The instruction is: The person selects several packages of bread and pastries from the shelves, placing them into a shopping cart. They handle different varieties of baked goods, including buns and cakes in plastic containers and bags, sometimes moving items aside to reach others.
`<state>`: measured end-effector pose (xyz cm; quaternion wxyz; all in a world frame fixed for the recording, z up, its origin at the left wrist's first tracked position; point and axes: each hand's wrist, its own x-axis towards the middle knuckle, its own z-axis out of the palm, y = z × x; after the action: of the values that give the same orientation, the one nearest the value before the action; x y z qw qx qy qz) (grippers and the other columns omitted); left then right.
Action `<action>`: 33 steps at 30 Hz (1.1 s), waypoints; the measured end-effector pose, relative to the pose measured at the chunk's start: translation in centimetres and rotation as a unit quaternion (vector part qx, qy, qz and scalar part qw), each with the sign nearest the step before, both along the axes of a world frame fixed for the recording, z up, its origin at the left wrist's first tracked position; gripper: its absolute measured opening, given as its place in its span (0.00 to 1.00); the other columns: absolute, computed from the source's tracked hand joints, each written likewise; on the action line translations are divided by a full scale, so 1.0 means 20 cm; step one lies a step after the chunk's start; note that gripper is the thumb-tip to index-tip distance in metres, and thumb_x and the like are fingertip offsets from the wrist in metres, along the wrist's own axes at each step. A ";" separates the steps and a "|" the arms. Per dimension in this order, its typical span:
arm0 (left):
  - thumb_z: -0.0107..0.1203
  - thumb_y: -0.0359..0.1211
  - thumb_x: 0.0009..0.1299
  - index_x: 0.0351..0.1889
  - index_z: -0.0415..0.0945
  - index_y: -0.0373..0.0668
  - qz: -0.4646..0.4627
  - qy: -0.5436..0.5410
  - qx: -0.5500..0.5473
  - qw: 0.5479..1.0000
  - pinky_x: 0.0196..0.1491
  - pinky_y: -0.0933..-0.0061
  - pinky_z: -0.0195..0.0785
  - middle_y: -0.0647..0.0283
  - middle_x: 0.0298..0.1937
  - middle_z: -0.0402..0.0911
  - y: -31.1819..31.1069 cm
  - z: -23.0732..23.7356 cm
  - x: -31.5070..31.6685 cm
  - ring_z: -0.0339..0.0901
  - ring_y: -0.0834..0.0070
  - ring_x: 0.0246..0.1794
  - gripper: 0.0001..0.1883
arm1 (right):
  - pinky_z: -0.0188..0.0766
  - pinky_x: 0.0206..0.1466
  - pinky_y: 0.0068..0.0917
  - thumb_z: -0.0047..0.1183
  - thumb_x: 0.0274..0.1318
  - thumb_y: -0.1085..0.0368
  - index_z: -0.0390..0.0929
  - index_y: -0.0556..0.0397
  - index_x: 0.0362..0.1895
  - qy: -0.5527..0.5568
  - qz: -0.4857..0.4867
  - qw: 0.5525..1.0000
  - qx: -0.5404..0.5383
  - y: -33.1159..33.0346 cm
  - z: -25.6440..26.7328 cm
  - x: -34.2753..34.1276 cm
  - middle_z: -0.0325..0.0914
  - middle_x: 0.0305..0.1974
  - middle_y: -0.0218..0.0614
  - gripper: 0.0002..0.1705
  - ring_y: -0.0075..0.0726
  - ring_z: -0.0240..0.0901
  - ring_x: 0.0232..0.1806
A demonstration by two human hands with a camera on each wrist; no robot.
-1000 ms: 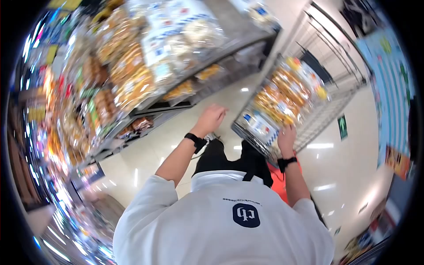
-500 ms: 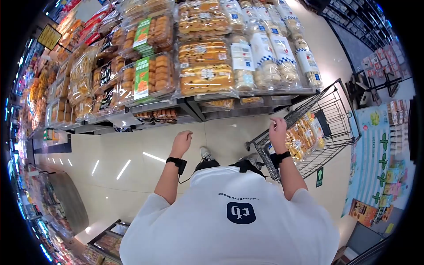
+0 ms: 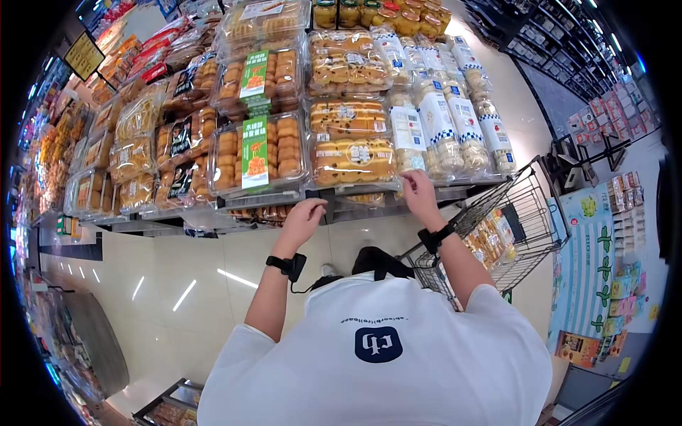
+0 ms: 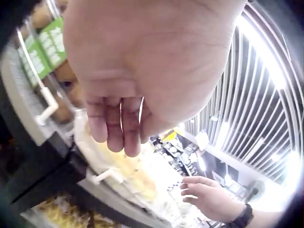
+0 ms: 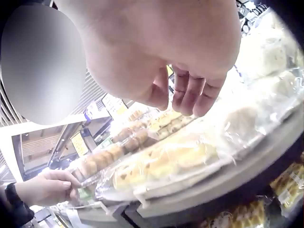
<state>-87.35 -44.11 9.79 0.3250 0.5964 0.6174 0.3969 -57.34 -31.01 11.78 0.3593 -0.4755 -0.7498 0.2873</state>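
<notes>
My left hand point(image 3: 302, 221) is at the shelf's front edge, below the left side of a bagged pack of long golden bread rolls point(image 3: 354, 160). Its fingers are loosely bent with nothing in them, as the left wrist view of the palm point(image 4: 147, 61) shows. The right hand point(image 3: 419, 193) hovers at the lower right corner of that pack, near the white bun packs point(image 3: 410, 131). In the right wrist view, its relaxed fingers point(image 5: 190, 92) hang over the plastic wrapping and hold nothing. More bread rolls are stacked behind the front pack.
A wire shopping cart point(image 3: 536, 216) with bagged bread point(image 3: 490, 238) inside stands at my right. Clear boxes of small round cakes with a green label point(image 3: 256, 153) sit left of the rolls. Jars point(image 3: 405, 15) line the back of the display. The shelf's dark front edge point(image 3: 284, 195) runs before me.
The view has turned from the cart to face the bread display, and I am closer to it. My right hand has left the cart and moved over to the shelf edge; the left has risen beside it.
</notes>
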 end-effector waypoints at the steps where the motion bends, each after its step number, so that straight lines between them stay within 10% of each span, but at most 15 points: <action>1: 0.51 0.30 0.72 0.49 0.76 0.37 -0.012 -0.030 -0.012 0.999 0.41 0.74 0.72 0.58 0.39 0.81 0.06 0.07 0.02 0.80 0.73 0.37 0.11 | 0.70 0.37 0.27 0.51 0.57 0.72 0.78 0.55 0.43 0.001 -0.001 1.000 0.001 0.08 0.01 -0.03 0.74 0.37 0.41 0.09 0.40 0.73 0.35; 9: 0.51 0.32 0.72 0.51 0.75 0.37 0.042 -0.079 0.081 0.993 0.45 0.70 0.71 0.54 0.44 0.79 0.86 0.34 0.08 0.78 0.66 0.42 0.13 | 0.72 0.45 0.27 0.52 0.56 0.69 0.76 0.57 0.49 0.120 0.030 0.991 -0.053 0.83 0.14 -0.29 0.79 0.41 0.37 0.15 0.31 0.75 0.41; 15: 0.52 0.38 0.68 0.55 0.70 0.35 0.163 0.094 -0.064 0.980 0.55 0.55 0.67 0.42 0.50 0.76 1.32 0.13 -0.04 0.75 0.52 0.52 0.21 | 0.72 0.51 0.36 0.53 0.54 0.61 0.72 0.63 0.52 0.011 0.016 0.990 -0.138 1.20 -0.07 -0.36 0.79 0.44 0.49 0.24 0.47 0.76 0.47; 19: 0.54 0.42 0.64 0.65 0.54 0.30 0.181 0.186 -0.235 0.937 0.64 0.52 0.59 0.32 0.58 0.68 1.48 -0.03 -0.11 0.68 0.40 0.58 0.36 | 0.71 0.52 0.41 0.53 0.56 0.53 0.69 0.68 0.50 -0.183 0.028 0.954 -0.236 1.30 -0.21 -0.43 0.77 0.47 0.59 0.29 0.56 0.75 0.51; 22: 0.57 0.47 0.63 0.70 0.40 0.31 0.171 0.035 -0.341 0.924 0.66 0.51 0.56 0.30 0.64 0.62 1.55 -0.08 -0.16 0.60 0.36 0.65 0.48 | 0.68 0.55 0.45 0.51 0.56 0.48 0.65 0.69 0.52 -0.263 0.036 0.943 -0.200 1.27 -0.20 -0.50 0.76 0.46 0.65 0.34 0.62 0.74 0.51; 26: 0.58 0.47 0.63 0.71 0.41 0.33 0.178 0.190 -0.336 0.905 0.66 0.54 0.58 0.33 0.66 0.59 1.59 -0.03 -0.12 0.62 0.39 0.64 0.48 | 0.65 0.55 0.48 0.47 0.58 0.48 0.61 0.71 0.54 -0.319 0.024 0.932 -0.169 1.27 -0.20 -0.56 0.78 0.41 0.64 0.36 0.63 0.76 0.46; 33: 0.55 0.42 0.65 0.71 0.47 0.39 0.193 0.137 -0.266 0.934 0.64 0.51 0.58 0.36 0.65 0.59 1.54 -0.03 -0.09 0.62 0.36 0.62 0.41 | 0.63 0.54 0.47 0.49 0.57 0.51 0.60 0.64 0.51 -0.208 0.019 0.967 -0.147 1.30 -0.21 -0.53 0.79 0.38 0.60 0.30 0.61 0.76 0.45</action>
<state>-89.25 -13.36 9.18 0.3013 0.4063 0.8421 0.1872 -67.90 -5.05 7.59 0.1162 -0.5582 -0.7665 0.2956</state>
